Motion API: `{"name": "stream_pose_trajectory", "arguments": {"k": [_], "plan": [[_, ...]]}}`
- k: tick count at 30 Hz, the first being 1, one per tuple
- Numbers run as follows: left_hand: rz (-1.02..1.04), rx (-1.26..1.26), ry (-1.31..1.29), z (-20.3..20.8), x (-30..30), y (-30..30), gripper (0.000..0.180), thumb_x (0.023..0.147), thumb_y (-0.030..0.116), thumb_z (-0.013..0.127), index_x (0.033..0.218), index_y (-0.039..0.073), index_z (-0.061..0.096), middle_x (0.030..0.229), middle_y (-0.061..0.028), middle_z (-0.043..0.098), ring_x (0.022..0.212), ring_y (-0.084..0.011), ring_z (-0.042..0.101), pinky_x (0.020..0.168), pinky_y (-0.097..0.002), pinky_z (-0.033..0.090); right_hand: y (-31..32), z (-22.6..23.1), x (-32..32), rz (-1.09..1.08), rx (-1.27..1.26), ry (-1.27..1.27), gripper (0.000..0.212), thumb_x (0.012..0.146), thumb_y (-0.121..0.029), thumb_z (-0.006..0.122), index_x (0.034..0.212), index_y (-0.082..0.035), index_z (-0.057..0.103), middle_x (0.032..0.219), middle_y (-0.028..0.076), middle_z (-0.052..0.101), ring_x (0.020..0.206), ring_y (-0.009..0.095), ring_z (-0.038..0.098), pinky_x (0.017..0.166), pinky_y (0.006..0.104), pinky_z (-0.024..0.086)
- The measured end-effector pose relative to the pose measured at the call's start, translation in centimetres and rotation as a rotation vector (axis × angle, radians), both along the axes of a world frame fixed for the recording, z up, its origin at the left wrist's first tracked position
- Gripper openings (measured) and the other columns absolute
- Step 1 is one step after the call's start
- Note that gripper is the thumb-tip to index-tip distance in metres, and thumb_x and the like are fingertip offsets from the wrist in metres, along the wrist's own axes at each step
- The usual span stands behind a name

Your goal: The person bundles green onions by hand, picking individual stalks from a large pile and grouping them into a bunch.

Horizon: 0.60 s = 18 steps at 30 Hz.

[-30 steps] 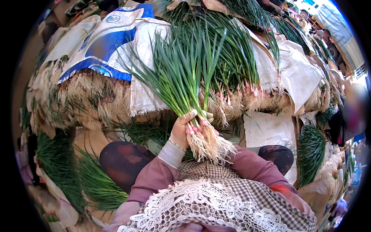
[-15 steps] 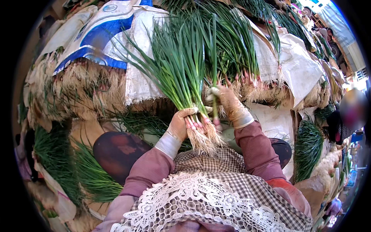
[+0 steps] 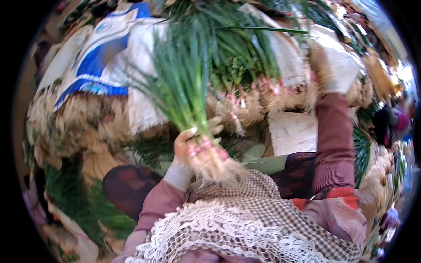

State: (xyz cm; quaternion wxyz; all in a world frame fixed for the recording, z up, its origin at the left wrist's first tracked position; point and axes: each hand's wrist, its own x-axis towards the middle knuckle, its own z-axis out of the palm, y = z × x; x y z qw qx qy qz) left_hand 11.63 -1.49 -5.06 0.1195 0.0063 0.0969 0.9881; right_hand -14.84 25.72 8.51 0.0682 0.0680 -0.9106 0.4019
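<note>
My left hand (image 3: 186, 142) is closed around the lower stems of a bunch of spring onions (image 3: 193, 98). Their green leaves fan up and away from me, and the pinkish bulbs and pale roots hang over my lap. At the far right, my right hand (image 3: 322, 65) is stretched out over a white woven sack (image 3: 344, 61). It is smeared by motion, so its fingers cannot be made out. A long green stalk (image 3: 272, 29) lies level just beyond it. More spring onions (image 3: 243, 72) rest on the pile between my hands, bulbs toward me.
A wide root-fringed heap (image 3: 87, 118) spans the front, partly covered by a blue and white sack (image 3: 98, 50). Green bundles (image 3: 70, 197) lie at my left. A white sheet (image 3: 294, 133) hangs below the heap. At the far right a person (image 3: 394, 125) is partly visible.
My right hand has moved from beside the bunch, where it held a single spring onion, out to the far right. The bunch in my left hand appears slightly further left.
</note>
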Motion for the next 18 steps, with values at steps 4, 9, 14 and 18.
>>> {"name": "stream_pose_trajectory", "arguments": {"k": [4,9,14,18], "plan": [[0.078,-0.035,-0.034,0.3,-0.5,2.0,0.065,0.070,0.022,0.045,0.122,-0.009,0.020,0.127,-0.0255,0.022,0.120,-0.0338,0.022,0.094,-0.0540,0.024,1.2,-2.1,-1.6,-0.237,0.513,-0.025,0.041,0.079,-0.032,0.047,0.107,-0.003,0.046,0.101,0.017,0.053,0.094,0.019,0.052,0.076,0.0283,0.044],[0.048,-0.039,-0.030,0.4,0.2,1.2,0.067,0.067,0.022,0.047,0.121,-0.009,0.022,0.128,-0.0258,0.020,0.120,-0.0346,0.022,0.095,-0.0526,0.022,-8.2,-7.3,9.1,0.726,-0.051,-0.611,0.034,0.081,-0.033,0.042,0.093,-0.003,0.055,0.074,0.005,0.055,0.061,0.010,0.049,0.056,0.0214,0.041],[0.061,-0.079,-0.172,-2.6,0.5,0.4,0.032,0.069,0.012,0.048,0.094,-0.006,0.042,0.093,-0.0266,0.046,0.073,-0.0336,0.050,0.072,-0.0478,0.042,-13.4,-13.2,13.9,0.745,-0.564,-0.955,0.032,0.083,-0.030,0.043,0.093,-0.001,0.051,0.080,0.007,0.055,0.070,0.011,0.053,0.063,0.0236,0.044],[0.101,-0.177,-0.302,-3.4,0.4,0.7,0.026,0.066,0.010,0.050,0.086,-0.006,0.049,0.065,-0.0208,0.056,0.043,-0.0279,0.054,0.051,-0.0393,0.050,-14.5,-13.6,14.8,0.540,-0.436,-0.887,0.020,0.077,-0.015,0.055,0.091,0.000,0.050,0.074,0.003,0.054,0.061,0.010,0.051,0.058,0.0211,0.043]]}}
